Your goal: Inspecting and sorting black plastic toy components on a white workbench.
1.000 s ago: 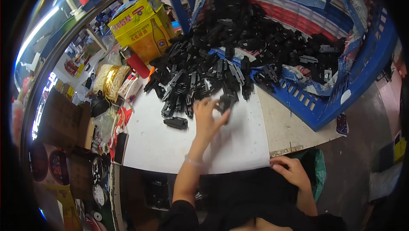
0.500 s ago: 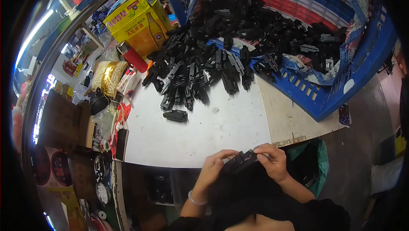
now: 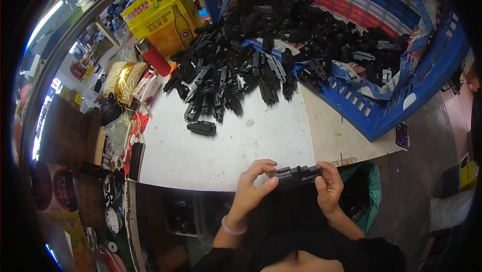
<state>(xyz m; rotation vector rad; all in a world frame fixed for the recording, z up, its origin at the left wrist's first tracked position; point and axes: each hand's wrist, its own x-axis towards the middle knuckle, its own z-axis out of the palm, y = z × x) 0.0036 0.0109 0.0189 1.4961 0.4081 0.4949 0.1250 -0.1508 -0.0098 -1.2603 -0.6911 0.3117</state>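
A long black plastic part (image 3: 297, 175) is held level between my hands, just off the table's front edge. My left hand (image 3: 253, 185) pinches its left end between thumb and fingers. At the other end, my right hand (image 3: 330, 186) grips it with thumb and fingertips. Stepped ridges and grey details show along the part; its underside is lost against my dark clothing. A similar single black part (image 3: 202, 128) lies on the white tabletop (image 3: 241, 146), apart from a large heap of black parts (image 3: 221, 79) farther back.
Parts spill from a blue plastic crate (image 3: 381, 124) lined with woven sacking. At left stand a red flask (image 3: 154, 58), a yellow carton (image 3: 160, 23) and a roll of cord (image 3: 120, 82). Below the table's right side hangs a green bag (image 3: 372, 196).
The black part has been turned from a slant to nearly level. My hands have moved slightly apart and to the right, still at its ends. The whole view has shifted a little.
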